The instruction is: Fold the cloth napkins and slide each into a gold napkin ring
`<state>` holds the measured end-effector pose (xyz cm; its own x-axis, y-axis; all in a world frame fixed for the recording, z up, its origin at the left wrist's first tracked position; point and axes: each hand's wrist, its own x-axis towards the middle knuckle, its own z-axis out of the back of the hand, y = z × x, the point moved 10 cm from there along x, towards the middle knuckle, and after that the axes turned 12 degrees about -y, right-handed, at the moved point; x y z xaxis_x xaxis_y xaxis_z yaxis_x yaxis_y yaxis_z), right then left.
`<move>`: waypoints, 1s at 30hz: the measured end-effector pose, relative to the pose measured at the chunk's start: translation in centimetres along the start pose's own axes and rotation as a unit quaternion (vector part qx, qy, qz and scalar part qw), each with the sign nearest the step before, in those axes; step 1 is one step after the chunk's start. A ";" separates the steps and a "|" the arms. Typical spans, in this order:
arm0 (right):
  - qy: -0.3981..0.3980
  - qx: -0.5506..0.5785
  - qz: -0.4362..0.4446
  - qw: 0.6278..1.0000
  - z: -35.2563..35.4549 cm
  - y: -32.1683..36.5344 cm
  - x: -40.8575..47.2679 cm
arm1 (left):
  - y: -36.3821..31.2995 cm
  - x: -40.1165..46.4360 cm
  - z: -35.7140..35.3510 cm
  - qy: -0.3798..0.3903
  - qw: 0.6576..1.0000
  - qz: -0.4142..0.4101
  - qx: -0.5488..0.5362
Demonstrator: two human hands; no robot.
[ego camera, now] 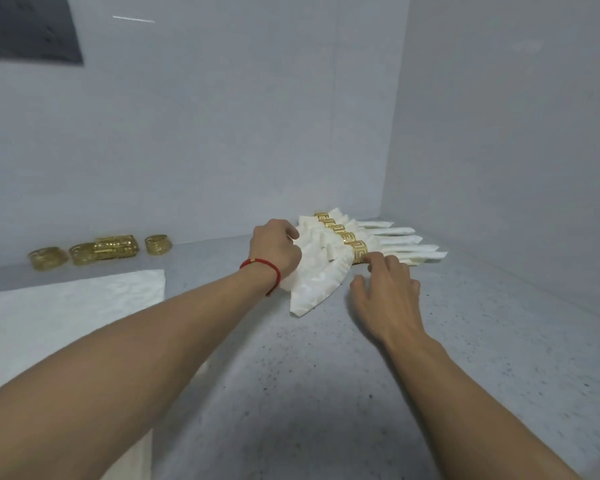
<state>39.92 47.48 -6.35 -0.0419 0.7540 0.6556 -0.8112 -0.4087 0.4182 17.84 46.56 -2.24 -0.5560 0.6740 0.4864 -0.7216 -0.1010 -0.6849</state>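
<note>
Several folded white napkins lie side by side at the back right of the grey counter, each in a gold napkin ring. The nearest napkin (317,284) fans out toward me, and its gold ring (359,251) sits at its narrow middle. My left hand (274,252), with a red cord on the wrist, grips the fanned end of this napkin. My right hand (387,289) lies over the counter with its fingertips touching the nearest ring. Narrow napkin tails (409,241) stick out to the right of the rings.
Several loose gold rings (99,252) stand in a row along the back wall at left. A flat white cloth (66,317) lies spread on the counter's left side. Walls close in behind and to the right, meeting at the corner (383,216).
</note>
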 end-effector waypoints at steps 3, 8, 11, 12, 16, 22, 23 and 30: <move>0.037 0.025 0.109 0.993 1.0 4.3 -2.6 | 1.0 -3.8 5.7 0.024 0.998 -0.053 0.012; 0.155 0.156 0.200 0.955 3.4 13.9 -9.7 | 5.8 -11.1 16.1 0.049 0.995 -0.061 0.060; 0.261 0.237 0.224 0.909 5.1 20.9 -16.2 | 9.2 -15.9 23.0 0.045 0.992 -0.059 0.098; 0.297 0.245 0.239 0.891 5.7 23.1 -18.4 | 10.3 -17.5 25.2 0.046 0.991 -0.059 0.110; 0.467 0.204 0.295 0.808 6.8 29.4 -24.9 | 13.4 -23.3 32.7 0.081 0.988 -0.041 0.124; 0.574 0.119 0.307 0.750 5.0 31.7 -28.0 | 15.7 -29.9 36.8 0.174 0.984 -0.007 0.044; 0.585 0.123 0.292 0.747 4.7 31.9 -28.0 | 16.0 -30.5 36.7 0.185 0.982 -0.005 0.035; 0.605 0.116 0.245 0.749 4.8 32.6 -27.1 | 16.0 -31.1 36.9 0.178 0.983 -0.017 0.052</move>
<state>17.39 11.22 -7.49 -0.9131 0.3409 -0.2237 -0.4077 -0.7618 0.5033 8.40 -3.04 -8.32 -0.3641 0.8898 0.2751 -0.7857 -0.1349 -0.6037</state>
